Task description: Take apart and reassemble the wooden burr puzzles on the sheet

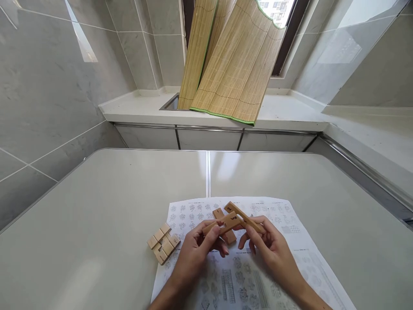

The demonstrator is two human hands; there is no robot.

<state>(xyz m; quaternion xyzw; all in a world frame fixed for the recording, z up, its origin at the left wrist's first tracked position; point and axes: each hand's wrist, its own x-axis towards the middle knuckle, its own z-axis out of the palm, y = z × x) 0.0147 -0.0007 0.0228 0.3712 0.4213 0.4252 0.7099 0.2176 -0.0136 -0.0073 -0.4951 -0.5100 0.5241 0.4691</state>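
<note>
Between the thumb and fingers of my left hand (201,243) is a notched wooden puzzle piece numbered 3 (229,221). My right hand (270,245) pinches the lower end of another wooden puzzle piece, numbered 2 (240,212), which slants up to the left. The two pieces meet or overlap in front of my fingertips; whether they are interlocked I cannot tell. Behind and below them, a third piece marked 1 (218,213) is partly hidden by my left fingers and the held pieces. Several more notched wooden pieces (163,243) lie side by side to the left of my left hand.
A large printed sheet (232,275) with small diagrams lies under my hands on the pale table (97,224). A seam runs across the table's far half. Beyond it are a white ledge (135,113), a hanging bamboo mat (235,69) and tiled walls on both sides.
</note>
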